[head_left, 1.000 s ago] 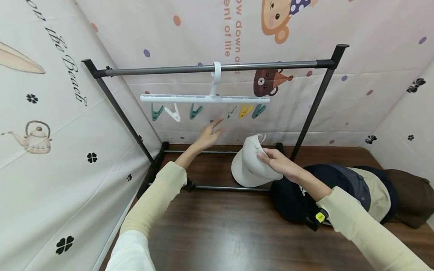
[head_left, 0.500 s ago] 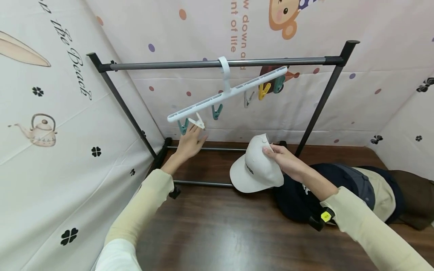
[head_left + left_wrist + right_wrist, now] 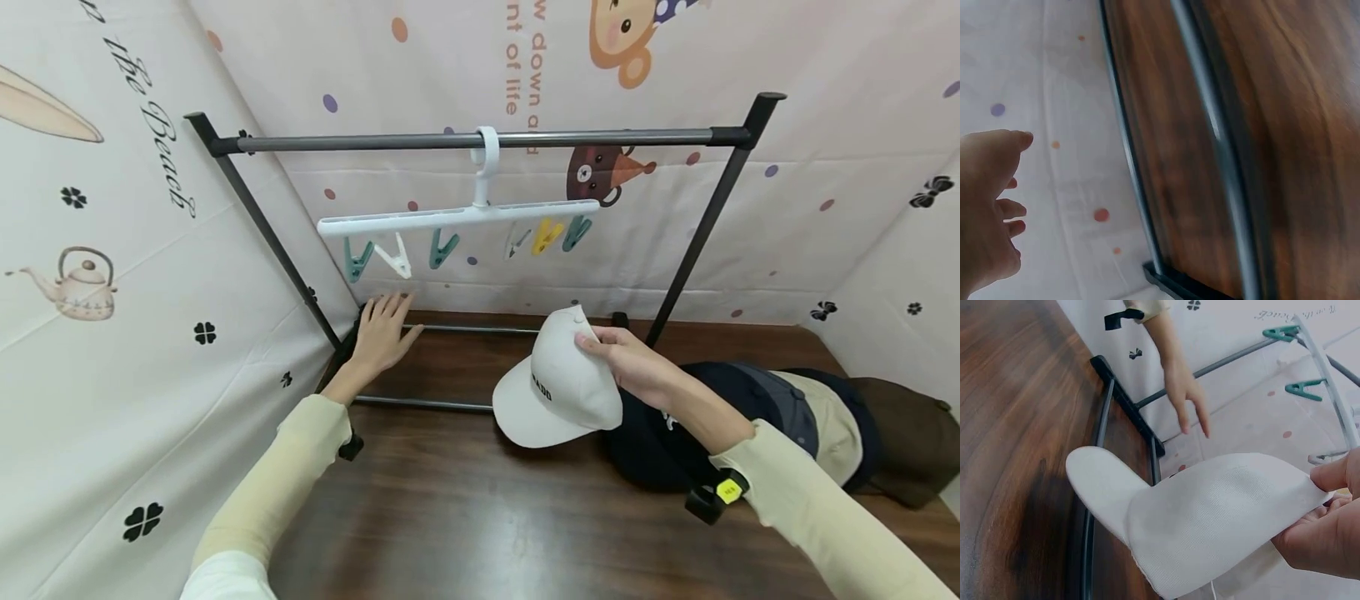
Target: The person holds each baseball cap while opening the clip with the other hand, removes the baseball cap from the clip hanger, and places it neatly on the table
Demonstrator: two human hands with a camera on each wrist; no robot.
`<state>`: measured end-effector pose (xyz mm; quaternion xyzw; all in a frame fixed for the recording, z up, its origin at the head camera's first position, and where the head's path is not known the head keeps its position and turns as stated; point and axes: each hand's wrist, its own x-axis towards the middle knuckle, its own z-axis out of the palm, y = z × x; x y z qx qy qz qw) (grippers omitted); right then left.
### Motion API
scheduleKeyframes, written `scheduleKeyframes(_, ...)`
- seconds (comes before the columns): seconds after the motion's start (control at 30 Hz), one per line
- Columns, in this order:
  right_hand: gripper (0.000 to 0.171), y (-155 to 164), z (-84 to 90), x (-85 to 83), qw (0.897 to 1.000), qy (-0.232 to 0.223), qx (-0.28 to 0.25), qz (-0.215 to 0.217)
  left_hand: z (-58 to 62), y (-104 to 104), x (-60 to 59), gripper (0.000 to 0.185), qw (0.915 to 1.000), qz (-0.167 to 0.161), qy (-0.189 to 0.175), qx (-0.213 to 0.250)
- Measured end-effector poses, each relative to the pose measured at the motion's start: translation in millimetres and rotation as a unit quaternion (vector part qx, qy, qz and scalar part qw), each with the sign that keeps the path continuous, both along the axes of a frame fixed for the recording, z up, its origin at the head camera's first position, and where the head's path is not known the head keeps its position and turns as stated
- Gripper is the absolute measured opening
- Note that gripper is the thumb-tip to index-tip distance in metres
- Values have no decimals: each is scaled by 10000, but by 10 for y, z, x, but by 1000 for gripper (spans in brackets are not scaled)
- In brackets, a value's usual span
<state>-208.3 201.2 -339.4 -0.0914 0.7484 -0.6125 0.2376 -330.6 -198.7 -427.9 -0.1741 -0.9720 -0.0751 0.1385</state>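
My right hand (image 3: 633, 362) pinches the back edge of a white baseball cap (image 3: 566, 379), whose brim points left and down; dark letters show on its front. The right wrist view gives the cap (image 3: 1210, 512) close up, with thumb and fingers on its rim. Fingers spread, my left hand (image 3: 381, 335) is in the air below the left end of a white clip hanger (image 3: 450, 218), touching nothing. From that hanger dangle several clips: green, a white clip (image 3: 395, 257), a clear one and a yellow clip (image 3: 547, 237). Its hook hangs on the rack's top bar (image 3: 360, 142).
Several caps, dark blue, beige and a brown cap (image 3: 911, 433), lie in a row on the wooden floor (image 3: 480, 525) at the right. The rack's right post (image 3: 697, 233) and a lower bar (image 3: 427, 405) frame the space. Printed cloth (image 3: 195, 333) covers the walls.
The left hand touched the hanger's left-end clips and swung the hanger askew; it is now lower left, off them, and the hanger is nearly level again. The cap has turned, showing its lettering.
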Motion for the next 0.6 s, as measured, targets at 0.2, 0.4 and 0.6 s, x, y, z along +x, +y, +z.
scheduleKeyframes(0.2,57,33,22,65,10000,-62,-67,-41,-106,-151,26,82,9993,137,-348,-54)
scheduleKeyframes(0.4,54,109,11,124,9997,-181,-137,-24,-164,-235,58,91,9982,141,-579,-20)
scheduleKeyframes(0.6,46,199,-10,157,9993,-236,-271,35,-188,-311,90,93,9973,152,-722,12)
